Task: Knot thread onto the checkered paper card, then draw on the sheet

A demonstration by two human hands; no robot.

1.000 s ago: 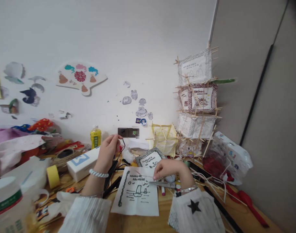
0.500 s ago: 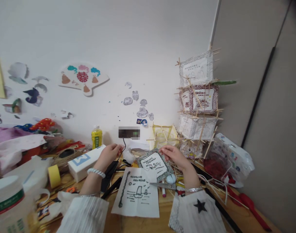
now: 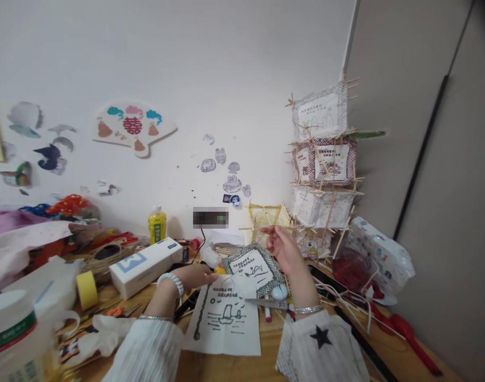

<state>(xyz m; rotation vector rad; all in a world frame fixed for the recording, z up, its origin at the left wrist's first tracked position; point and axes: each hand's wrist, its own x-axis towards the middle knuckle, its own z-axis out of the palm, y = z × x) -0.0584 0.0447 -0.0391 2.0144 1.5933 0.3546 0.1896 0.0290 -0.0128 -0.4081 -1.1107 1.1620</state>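
Observation:
A white sheet with drawn sailboats, writing and a dark wavy border lies on the wooden table in front of me. My left hand is low over its upper left corner, fingers closed, and what they hold is hidden. Higher up on the right, my right hand pinches a thin, faint thread that slants down toward the left hand. Beneath the thread is a drawn panel with a green patterned border, partly covered by the sheet. Scissors lie across the sheet's right edge.
A lantern-like tower of sticks and drawn panels stands at the back right. A white box, yellow tape roll, drink bottle and plastic jar are on the left. A pale blue mouse and white cables lie right.
My left hand has moved down and right, from beside the white box to the sheet's upper corner. My right hand has risen slightly, away from the green-bordered panel.

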